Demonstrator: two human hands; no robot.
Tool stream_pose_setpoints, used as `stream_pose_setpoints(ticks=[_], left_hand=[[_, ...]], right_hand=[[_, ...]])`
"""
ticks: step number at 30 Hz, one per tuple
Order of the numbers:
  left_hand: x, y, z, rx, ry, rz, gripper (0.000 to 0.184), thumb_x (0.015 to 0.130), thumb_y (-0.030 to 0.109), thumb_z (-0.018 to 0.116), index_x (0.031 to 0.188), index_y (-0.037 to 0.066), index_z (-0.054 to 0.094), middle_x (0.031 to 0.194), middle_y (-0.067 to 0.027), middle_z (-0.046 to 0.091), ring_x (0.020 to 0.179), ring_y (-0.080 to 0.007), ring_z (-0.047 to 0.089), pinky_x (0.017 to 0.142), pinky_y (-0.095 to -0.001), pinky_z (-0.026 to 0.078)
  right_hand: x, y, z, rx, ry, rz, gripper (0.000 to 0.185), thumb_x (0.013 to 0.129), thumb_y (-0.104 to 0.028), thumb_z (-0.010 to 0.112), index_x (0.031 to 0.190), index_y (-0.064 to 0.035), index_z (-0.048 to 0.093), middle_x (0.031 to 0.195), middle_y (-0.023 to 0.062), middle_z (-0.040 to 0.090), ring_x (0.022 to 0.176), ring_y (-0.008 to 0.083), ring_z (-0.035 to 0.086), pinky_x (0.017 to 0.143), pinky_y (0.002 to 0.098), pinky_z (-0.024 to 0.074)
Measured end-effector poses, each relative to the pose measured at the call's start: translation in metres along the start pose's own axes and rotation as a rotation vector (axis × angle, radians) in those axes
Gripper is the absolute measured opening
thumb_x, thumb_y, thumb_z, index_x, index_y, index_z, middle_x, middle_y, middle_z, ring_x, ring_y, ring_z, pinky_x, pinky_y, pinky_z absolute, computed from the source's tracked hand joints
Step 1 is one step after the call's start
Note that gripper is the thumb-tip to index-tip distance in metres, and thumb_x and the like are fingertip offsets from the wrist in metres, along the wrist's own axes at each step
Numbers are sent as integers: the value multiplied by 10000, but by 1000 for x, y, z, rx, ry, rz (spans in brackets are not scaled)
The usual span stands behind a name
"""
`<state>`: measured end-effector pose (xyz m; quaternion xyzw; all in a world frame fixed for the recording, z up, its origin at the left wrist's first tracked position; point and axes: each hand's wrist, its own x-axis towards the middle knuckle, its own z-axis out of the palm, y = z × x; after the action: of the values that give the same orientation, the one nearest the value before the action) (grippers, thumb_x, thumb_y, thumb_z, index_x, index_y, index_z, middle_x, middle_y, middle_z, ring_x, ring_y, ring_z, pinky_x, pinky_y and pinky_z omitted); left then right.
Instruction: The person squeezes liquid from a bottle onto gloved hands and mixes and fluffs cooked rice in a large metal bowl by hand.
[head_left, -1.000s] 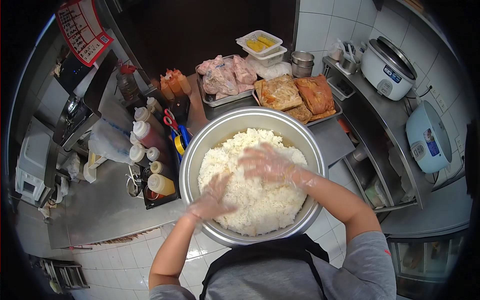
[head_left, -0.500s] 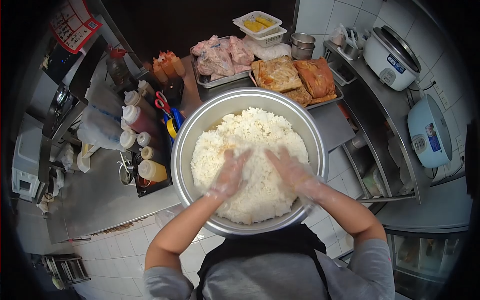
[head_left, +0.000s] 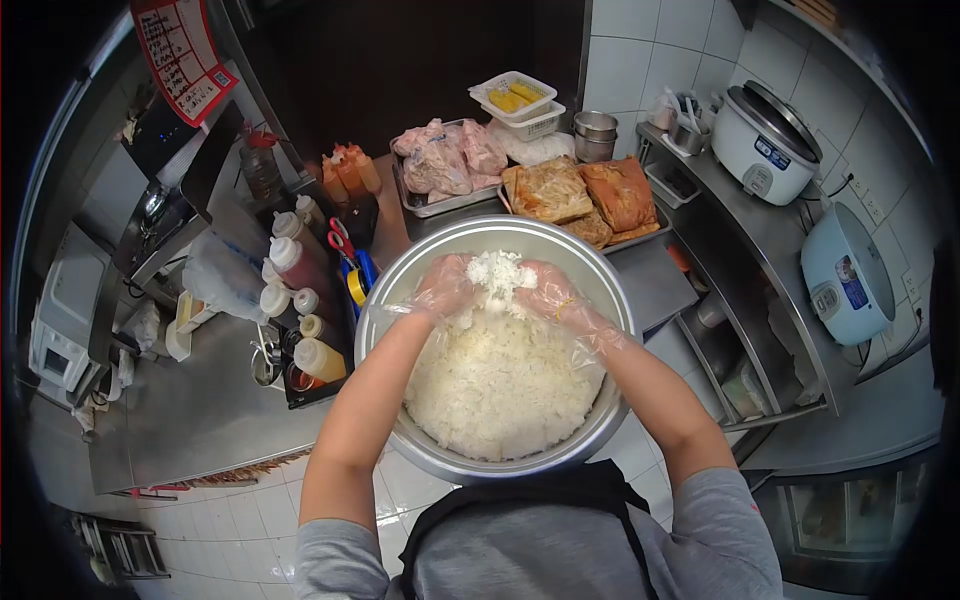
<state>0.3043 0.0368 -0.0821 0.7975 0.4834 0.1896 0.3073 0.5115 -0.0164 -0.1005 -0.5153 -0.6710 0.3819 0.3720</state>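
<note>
A large round metal pot (head_left: 376,385) full of cooked white rice (head_left: 505,385) stands in front of me. My left hand (head_left: 446,286), in a clear plastic glove, is at the far left part of the rice, its fingers curled inward around a clump. From the far right side, my right hand (head_left: 549,288), gloved the same way, cups the same clump. The clump rises loose and white between both hands. Most of my fingertips are hidden under or behind the rice.
Left of the pot stand squeeze bottles (head_left: 318,360) and red-handled scissors (head_left: 340,236). Behind it are a tray of raw meat (head_left: 440,165) and a tray of browned slabs (head_left: 550,190). A white rice cooker (head_left: 765,145) and a blue one (head_left: 850,275) sit at right.
Both hands have moved from the middle of the rice to the pot's far side. They now cup a raised clump between them. The camera view has shifted slightly.
</note>
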Motion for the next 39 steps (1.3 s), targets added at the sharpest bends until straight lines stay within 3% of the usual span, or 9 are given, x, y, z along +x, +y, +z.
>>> stream_pose_setpoints(ticks=[7, 10, 14, 21, 26, 28, 30, 34, 39], left_hand=[[2, 14, 6, 52, 186, -81, 454, 740, 315, 723, 1111, 65, 647, 1093, -219, 648, 1084, -404, 573, 927, -449, 469], [0, 16, 3, 4, -85, -75, 584, 746, 359, 710, 1240, 79, 572, 1231, -222, 583, 1202, -388, 504, 1000, -428, 421], [-18, 31, -29, 108, -464, -8, 842, 804, 425, 653, 1480, 116, 257, 1502, -188, 301, 1390, -349, 274, 1144, -377, 223], [-85, 1, -38, -491, 113, -105, 515, 849, 133, 592, 1340, 60, 456, 1344, -157, 493, 1200, -294, 522, 1020, -381, 411], [-93, -51, 7, -630, 617, -64, 300, 874, -55, 534, 1164, 15, 560, 1136, -72, 588, 1027, -151, 586, 899, -277, 468], [-95, -68, 15, -615, 665, -97, 218, 890, -69, 528, 1084, 15, 580, 1053, -47, 598, 972, -121, 592, 884, -252, 462], [-95, -74, 13, -678, 683, -89, 200, 893, -64, 530, 1069, 13, 587, 1029, -47, 608, 947, -117, 597, 871, -247, 463], [-92, -69, 4, -663, 720, -77, 190, 861, -68, 535, 1016, 14, 608, 976, -58, 630, 869, -115, 615, 794, -241, 483], [-91, -61, -2, -483, 742, -66, 127, 840, -35, 596, 943, 31, 630, 891, -77, 652, 811, -173, 644, 740, -285, 513]], right_hand=[[18, 12, -10, -208, 147, 52, 620, 725, -248, 746, 1248, -25, 495, 1049, 209, 649, 976, 346, 629, 870, 402, 482], [0, -19, -27, -441, -181, 137, 838, 734, -337, 769, 1393, -28, 353, 1313, 252, 480, 1237, 369, 475, 1036, 401, 379], [0, -71, -36, -845, -459, 200, 773, 795, -401, 684, 1412, -51, 375, 1328, 237, 490, 1244, 378, 467, 1056, 405, 371], [76, -56, 35, -599, -406, -169, 318, 860, -217, 545, 1120, -42, 600, 1060, 227, 634, 1032, 383, 597, 885, 448, 472], [132, 25, 131, -439, -435, -71, 277, 840, -226, 550, 1017, -34, 641, 971, 222, 655, 939, 378, 634, 839, 473, 480], [138, 42, 125, -543, -499, -498, 293, 851, -248, 566, 1046, -44, 644, 979, 194, 666, 916, 340, 651, 818, 445, 498], [161, 56, 135, -621, -660, -518, 315, 864, -266, 575, 1092, -57, 640, 996, 170, 671, 895, 298, 664, 791, 414, 517], [186, 66, 140, -624, -1033, -354, 390, 901, -318, 558, 1220, -97, 597, 1048, 138, 661, 866, 235, 671, 738, 369, 539], [201, 82, 139, -185, -1046, 456, 640, 843, -561, 588, 1260, -75, 566, 1095, 119, 619, 857, 208, 600, 745, 357, 503]])
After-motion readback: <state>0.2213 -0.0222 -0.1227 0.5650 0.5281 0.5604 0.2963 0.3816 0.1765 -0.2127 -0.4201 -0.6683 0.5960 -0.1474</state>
